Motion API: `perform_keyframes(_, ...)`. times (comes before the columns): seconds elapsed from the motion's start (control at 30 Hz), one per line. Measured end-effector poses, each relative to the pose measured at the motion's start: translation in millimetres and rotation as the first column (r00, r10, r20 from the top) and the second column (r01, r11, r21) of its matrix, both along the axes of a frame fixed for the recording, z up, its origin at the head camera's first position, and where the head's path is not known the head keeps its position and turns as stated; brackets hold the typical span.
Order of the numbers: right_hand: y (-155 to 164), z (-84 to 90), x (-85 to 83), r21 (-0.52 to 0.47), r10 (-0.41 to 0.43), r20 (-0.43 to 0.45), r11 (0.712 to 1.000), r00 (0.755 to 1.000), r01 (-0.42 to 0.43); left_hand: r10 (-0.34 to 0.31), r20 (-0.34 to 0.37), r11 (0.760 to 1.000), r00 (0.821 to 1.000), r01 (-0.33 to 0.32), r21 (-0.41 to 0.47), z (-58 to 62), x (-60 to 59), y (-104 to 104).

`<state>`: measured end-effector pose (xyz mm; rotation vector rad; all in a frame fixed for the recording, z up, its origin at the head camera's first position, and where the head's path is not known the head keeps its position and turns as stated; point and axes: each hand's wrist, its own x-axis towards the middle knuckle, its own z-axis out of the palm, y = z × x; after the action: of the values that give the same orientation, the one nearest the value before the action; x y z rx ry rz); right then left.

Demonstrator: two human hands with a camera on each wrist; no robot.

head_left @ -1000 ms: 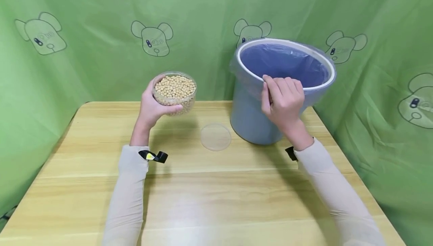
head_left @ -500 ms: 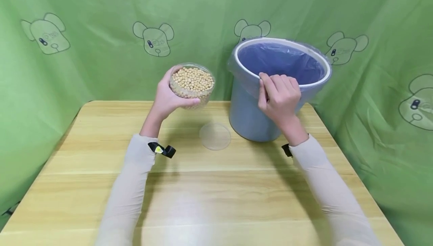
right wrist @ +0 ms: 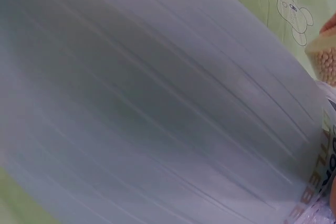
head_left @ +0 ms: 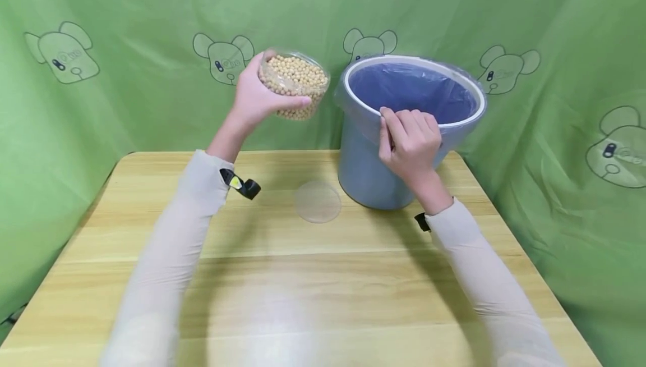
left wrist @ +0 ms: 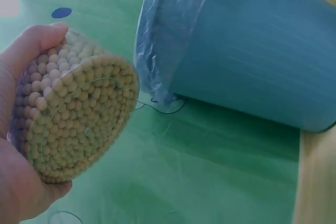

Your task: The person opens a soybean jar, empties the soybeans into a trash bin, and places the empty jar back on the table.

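Observation:
High over the table's back edge, my left hand grips a clear round tub of pale yellow soybeans, filled close to its rim. The tub leans a little to the right. In the left wrist view its bean-filled base faces the camera, with thumb and fingers on either side. To its right stands a blue-grey trash can lined with a clear plastic bag folded over its white rim. My right hand pinches the near rim of the can, fingers curled over the edge.
A clear round lid lies flat on the wooden table, left of the can's foot. Green cloth printed with mouse faces hangs behind the table and along both sides.
My left hand has carried the tub of soybeans up and to the right, closer to the trash can's rim. The right hand stays on the rim.

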<state>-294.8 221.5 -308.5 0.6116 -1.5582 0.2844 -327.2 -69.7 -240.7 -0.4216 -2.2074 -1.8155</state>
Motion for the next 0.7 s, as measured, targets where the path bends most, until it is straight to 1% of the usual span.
perform_keyframes(0.17, 0.4, 2.0, -1.3, -0.005, 0.006, -0.002, 1.000, 1.000, -0.006, 0.016, 0.006, 0.997, 1.000, -0.016, -0.074, 26.1, -11.7, 7.3)
perform_keyframes(0.3, 0.7, 2.8, -2.5, 0.000, 0.014, -0.001, 1.000, 1.000, -0.014, 0.038, 0.018, 0.990, 0.999, -0.036, -0.137, 40.6, -18.6, 13.0)
perform_keyframes(0.4, 0.2, 2.0, -2.8, 0.005, 0.016, -0.001, 1.000, 1.000, -0.016, 0.054, 0.032, 0.983, 0.998, -0.048, -0.178, 46.2, -22.5, 16.7)
perform_keyframes(0.57, 0.4, -0.4, -1.5, -0.001, 0.008, -0.001, 1.000, 1.000, -0.008, 0.068, 0.039, 0.968, 0.997, -0.056, -0.245, 48.8, -27.4, 24.1)
perform_keyframes(0.7, 1.7, -1.7, 0.5, -0.002, 0.005, 0.000, 1.000, 1.000, -0.005, 0.071, 0.047, 0.954, 0.996, -0.054, -0.296, 50.5, -26.7, 30.7)
